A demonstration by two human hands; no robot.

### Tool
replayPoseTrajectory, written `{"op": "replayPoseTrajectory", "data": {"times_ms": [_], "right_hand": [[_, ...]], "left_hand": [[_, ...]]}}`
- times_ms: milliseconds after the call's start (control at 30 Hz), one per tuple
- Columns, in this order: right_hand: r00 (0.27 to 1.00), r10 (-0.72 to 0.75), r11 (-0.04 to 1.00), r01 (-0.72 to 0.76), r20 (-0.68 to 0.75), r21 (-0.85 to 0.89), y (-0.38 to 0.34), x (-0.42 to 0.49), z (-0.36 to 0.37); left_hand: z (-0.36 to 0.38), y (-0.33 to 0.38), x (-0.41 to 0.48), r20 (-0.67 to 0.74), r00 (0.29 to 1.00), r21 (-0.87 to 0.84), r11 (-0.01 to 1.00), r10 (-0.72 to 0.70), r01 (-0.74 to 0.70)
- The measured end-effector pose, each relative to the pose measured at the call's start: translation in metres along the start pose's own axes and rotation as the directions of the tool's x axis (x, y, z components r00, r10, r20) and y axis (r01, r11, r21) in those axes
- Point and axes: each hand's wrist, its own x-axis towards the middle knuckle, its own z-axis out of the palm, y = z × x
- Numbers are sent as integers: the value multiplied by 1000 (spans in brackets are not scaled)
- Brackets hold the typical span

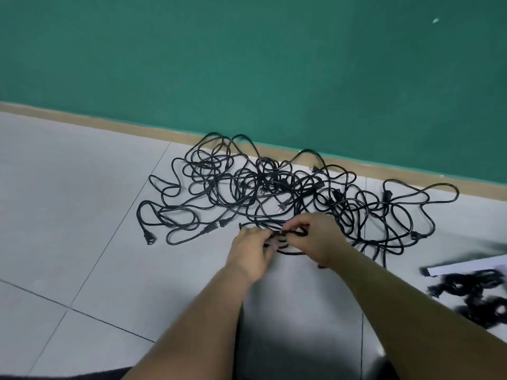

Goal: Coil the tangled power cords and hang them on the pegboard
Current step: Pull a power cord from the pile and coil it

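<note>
The left hand (251, 253) and right hand (319, 239) covered most of the cord loop (290, 253) between them; its path into the tangle (274, 187) could not be traced. A dark bundle (477, 294) and white sheet (472, 266) were blurred, cut by the right edge.

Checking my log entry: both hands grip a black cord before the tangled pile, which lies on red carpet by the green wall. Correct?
No: the head view shows the tangled pile lying on pale grey floor tiles, not red carpet. The rest holds.
</note>
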Motion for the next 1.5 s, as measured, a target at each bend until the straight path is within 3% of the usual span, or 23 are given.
{"op": "replayPoseTrajectory", "data": {"times_ms": [100, 233, 467, 600, 733, 833, 933, 1033, 1167, 1267, 1333, 1400, 1500], "right_hand": [[996, -34, 998, 39, -86, 50, -24, -1, -44], [988, -59, 977, 86, -140, 194, -63, -6, -94], [927, -181, 856, 313, -328, 412, -169, -22, -161], [867, -269, 804, 442, -420, 397, -223, -45, -190], [761, -319, 756, 564, -565, 333, -254, -67, -204], [625, -352, 798, 589, -697, 126, -255, -84, -186], [601, -380, 811, 582, -704, 59, -250, -98, -162], [663, -487, 810, 586, -568, -11, -247, -100, -159], [841, -443, 849, 505, -311, 156, -238, -92, -156], [875, -395, 872, 453, -280, 184, -229, -83, -158], [875, -357, 881, 431, -326, 194, -226, -77, -162], [847, -311, 890, 418, -430, 181, -221, -69, -166], [751, -277, 906, 412, -600, 97, -214, -61, -175]], "left_hand": [[-35, 19, 7, -79, 994, -259, 964, -78, 55], [-109, 60, 13, -192, 981, -393, 918, -18, -60], [-252, 141, 1, -482, 873, -438, 841, 79, -318], [-320, 198, -31, -620, 777, -442, 769, 109, -461], [-351, 244, -71, -698, 716, -534, 645, 28, -546], [-338, 254, -83, -646, 762, -630, 594, -45, -500], [-312, 254, -81, -511, 846, -782, 493, -155, -382], [-299, 256, -74, -327, 908, -922, 299, -262, -246], [-295, 254, -57, -213, 938, -968, 190, -272, -165], [-297, 253, -45, -89, 979, -989, -104, -184, -109], [-300, 253, -40, -56, 991, -977, -198, -122, -80], [-298, 252, -37, -104, 990, -988, -107, -98, -114], [-289, 249, -26, -290, 951, -907, 349, -109, -237]]}}
